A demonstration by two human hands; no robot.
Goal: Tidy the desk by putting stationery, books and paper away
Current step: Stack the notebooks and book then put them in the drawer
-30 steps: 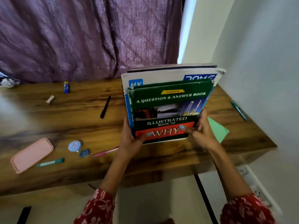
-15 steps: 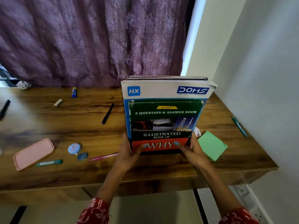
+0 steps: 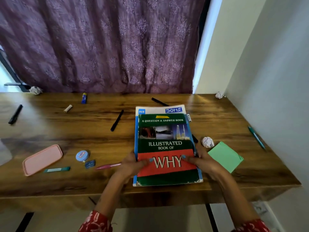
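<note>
Two hands hold the book stack [image 3: 164, 148] flat on the surface [image 3: 83, 134]: left hand [image 3: 132, 164] at 9 o'clock, right hand [image 3: 203, 162] at 3, fingers clamped on its sides. Its long side points to 12.

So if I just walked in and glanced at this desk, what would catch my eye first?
Probably the green and red book titled "WHY", lying on a larger blue-edged book near the desk's front edge, with the left hand and right hand gripping its sides. Next, the purple curtain behind, then the pink case at front left and green paper on the right.
</note>
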